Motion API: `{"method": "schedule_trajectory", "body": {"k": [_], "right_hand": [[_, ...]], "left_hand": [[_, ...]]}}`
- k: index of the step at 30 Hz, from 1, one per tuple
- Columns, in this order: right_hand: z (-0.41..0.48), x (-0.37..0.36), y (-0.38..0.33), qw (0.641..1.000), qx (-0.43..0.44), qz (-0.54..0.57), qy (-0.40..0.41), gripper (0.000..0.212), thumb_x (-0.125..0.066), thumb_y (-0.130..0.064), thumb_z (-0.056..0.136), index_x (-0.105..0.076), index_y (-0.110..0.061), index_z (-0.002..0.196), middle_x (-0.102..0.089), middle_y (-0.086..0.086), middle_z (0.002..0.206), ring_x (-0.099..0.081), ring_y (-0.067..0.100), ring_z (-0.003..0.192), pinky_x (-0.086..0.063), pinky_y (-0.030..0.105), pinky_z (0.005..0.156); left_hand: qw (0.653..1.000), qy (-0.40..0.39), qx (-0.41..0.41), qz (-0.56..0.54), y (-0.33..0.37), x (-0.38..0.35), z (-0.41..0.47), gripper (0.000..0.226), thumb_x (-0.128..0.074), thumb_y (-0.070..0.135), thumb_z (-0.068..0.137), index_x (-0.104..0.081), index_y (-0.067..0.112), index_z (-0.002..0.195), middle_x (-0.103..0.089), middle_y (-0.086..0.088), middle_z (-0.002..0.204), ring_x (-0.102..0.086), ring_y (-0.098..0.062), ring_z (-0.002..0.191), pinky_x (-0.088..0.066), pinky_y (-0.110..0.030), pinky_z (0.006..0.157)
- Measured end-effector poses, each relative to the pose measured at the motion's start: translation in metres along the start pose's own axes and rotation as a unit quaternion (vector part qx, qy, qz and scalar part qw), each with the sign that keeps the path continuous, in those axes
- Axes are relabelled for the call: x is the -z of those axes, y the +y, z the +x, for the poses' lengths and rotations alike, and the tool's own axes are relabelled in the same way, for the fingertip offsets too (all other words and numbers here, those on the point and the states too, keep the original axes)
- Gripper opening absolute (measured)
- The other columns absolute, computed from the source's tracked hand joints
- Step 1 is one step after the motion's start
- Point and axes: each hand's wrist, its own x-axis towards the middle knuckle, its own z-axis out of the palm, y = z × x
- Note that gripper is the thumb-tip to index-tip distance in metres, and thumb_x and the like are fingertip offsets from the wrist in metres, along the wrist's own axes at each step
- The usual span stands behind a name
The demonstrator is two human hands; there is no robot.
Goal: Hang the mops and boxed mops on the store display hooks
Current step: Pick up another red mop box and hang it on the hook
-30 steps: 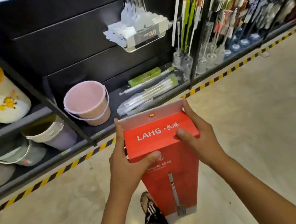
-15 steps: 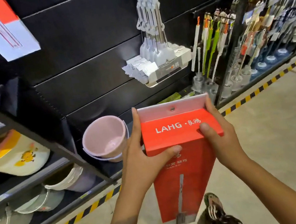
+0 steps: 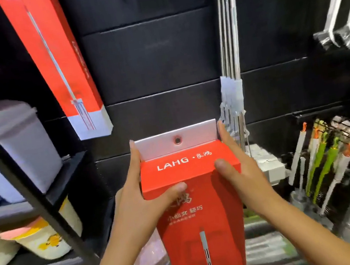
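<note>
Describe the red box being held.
The red box is long, cardboard-looking, held upright before the black wall. White LAHG lettering marks its top face; a mop picture runs down the front. A white hang tab with a ringed hole rises from its top. The left hand and right hand grip its upper sides.

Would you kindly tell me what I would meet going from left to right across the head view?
Grey bin, hanging boxed mop, held boxed mop, steel mop handles, green brushes.

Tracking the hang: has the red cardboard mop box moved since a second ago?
Yes, upward: the red cardboard mop box now tops the hanging pale mop heads, which earlier hung above it.
</note>
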Motion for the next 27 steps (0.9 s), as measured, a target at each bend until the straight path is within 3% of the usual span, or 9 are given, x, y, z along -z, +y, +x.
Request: {"method": "schedule_trajectory", "body": {"k": [3,5,7,10,14,19,23,25,27], "right_hand": [[0.045,-0.003,-0.006,0.999,0.039,0.028,0.005,0.084,-0.055,-0.091,0.058,-0.028,-0.07,0.134,-0.053,-0.018,0.136,-0.053,0.0,0.123,-0.042,0.032,0.108],[0.073,-0.008,-0.01,0.996,0.058,0.062,0.01,0.083,-0.058,-0.088,0.058,-0.038,-0.064,0.134,-0.055,-0.011,0.135,-0.055,0.004,0.123,-0.042,0.041,0.109],[0.1,-0.015,-0.015,0.993,0.068,0.095,0.012,0.086,-0.062,-0.086,0.057,-0.049,-0.05,0.134,-0.059,-0.008,0.132,-0.058,0.006,0.12,-0.044,0.04,0.107],[0.143,-0.032,-0.025,0.989,0.082,0.123,0.01,0.086,-0.068,-0.078,0.059,-0.058,-0.033,0.131,-0.064,-0.009,0.127,-0.061,0.005,0.116,-0.048,0.032,0.101],[0.198,-0.063,-0.039,0.984,0.088,0.153,-0.003,0.065,-0.065,-0.064,0.063,-0.065,-0.028,0.117,-0.069,-0.009,0.111,-0.067,0.002,0.099,-0.052,0.016,0.081],[0.259,-0.109,-0.06,0.973,0.111,0.199,-0.031,0.039,-0.072,-0.054,0.076,-0.067,-0.026,0.103,-0.071,-0.006,0.096,-0.068,0.001,0.083,-0.051,0.015,0.066],[0.306,-0.148,-0.083,0.963,0.127,0.232,-0.057,0.053,-0.067,-0.052,0.07,-0.065,-0.03,0.118,-0.073,-0.008,0.109,-0.07,0.005,0.096,-0.054,0.023,0.079],[0.328,-0.166,-0.093,0.955,0.146,0.243,-0.081,0.059,-0.068,-0.051,0.073,-0.06,-0.035,0.129,-0.072,-0.01,0.113,-0.07,0.009,0.103,-0.055,0.032,0.088],[0.35,-0.182,-0.102,0.948,0.163,0.256,-0.098,0.063,-0.067,-0.051,0.072,-0.054,-0.041,0.132,-0.073,-0.014,0.111,-0.071,0.009,0.101,-0.056,0.033,0.086]], "left_hand": [[0.999,0.04,-0.034,0.011,0.022,0.008,0.03,0.117,-0.073,0.07,0.049,-0.006,0.064,0.143,-0.057,0.051,0.099,-0.055,0.027,0.095,-0.042,0.004,0.071],[0.997,0.055,-0.044,0.014,0.034,0.014,0.049,0.111,-0.071,0.07,0.049,-0.01,0.065,0.142,-0.064,0.039,0.106,-0.06,0.018,0.098,-0.048,-0.006,0.079],[0.996,0.071,-0.045,0.015,0.042,0.023,0.069,0.11,-0.073,0.069,0.051,-0.013,0.064,0.143,-0.067,0.031,0.111,-0.063,0.012,0.101,-0.051,-0.019,0.089],[0.993,0.09,-0.057,0.042,0.05,0.043,0.104,0.111,-0.069,0.073,0.05,-0.007,0.067,0.142,-0.067,0.033,0.107,-0.063,0.014,0.098,-0.049,-0.021,0.091],[0.989,0.118,-0.081,0.043,0.054,0.075,0.149,0.103,-0.071,0.075,0.054,-0.01,0.072,0.137,-0.067,0.031,0.112,-0.064,0.004,0.105,-0.049,-0.035,0.1],[0.982,0.154,-0.111,0.024,0.051,0.124,0.202,0.106,-0.07,0.074,0.052,-0.01,0.069,0.139,-0.064,0.04,0.106,-0.063,0.014,0.099,-0.049,-0.027,0.094],[0.975,0.178,-0.134,0.018,0.054,0.167,0.239,0.104,-0.067,0.076,0.048,-0.012,0.07,0.136,-0.065,0.041,0.095,-0.066,0.013,0.089,-0.048,-0.02,0.082],[0.971,0.186,-0.148,0.005,0.055,0.187,0.257,0.098,-0.07,0.078,0.045,-0.015,0.078,0.126,-0.068,0.037,0.095,-0.068,0.008,0.089,-0.049,-0.024,0.086],[0.968,0.189,-0.163,-0.005,0.055,0.207,0.276,0.097,-0.072,0.078,0.046,-0.016,0.079,0.125,-0.071,0.031,0.098,-0.07,0.002,0.091,-0.051,-0.032,0.092]]}}
